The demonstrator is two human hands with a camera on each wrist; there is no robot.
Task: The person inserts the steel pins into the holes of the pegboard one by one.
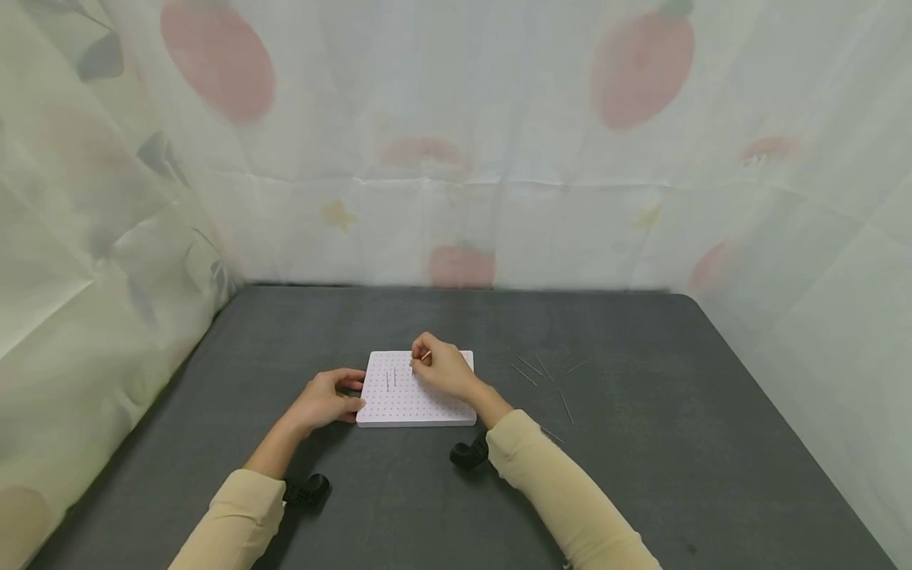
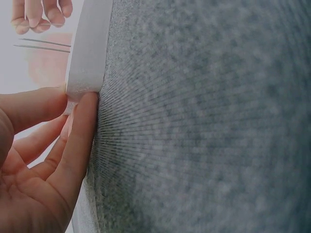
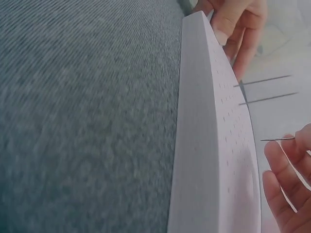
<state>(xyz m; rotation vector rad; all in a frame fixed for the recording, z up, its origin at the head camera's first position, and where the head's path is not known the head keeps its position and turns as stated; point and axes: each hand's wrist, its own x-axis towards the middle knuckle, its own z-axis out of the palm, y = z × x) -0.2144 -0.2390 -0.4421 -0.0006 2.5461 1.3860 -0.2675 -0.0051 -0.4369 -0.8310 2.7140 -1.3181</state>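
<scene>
Right wrist view: tip of the needle (image 3: 271, 140) my right hand (image 1: 443, 369) pinches over the board (image 1: 427, 410).
Head view alone: loose needles (image 1: 566, 408) right of the board.
My left hand (image 1: 324, 402): grasping the board's left edge.
Board: white, gridded with holes, two standing needles (image 3: 267, 98).
Bench (image 1: 641, 412): dark grey, beneath the board.
Curtain (image 1: 541, 229): strawberry-printed, behind the board.

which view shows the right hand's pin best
The right wrist view: the pin shows up close, one end sticking out from the right hand. The head view shows only a tiny sliver, the left wrist view a faint line.
</scene>
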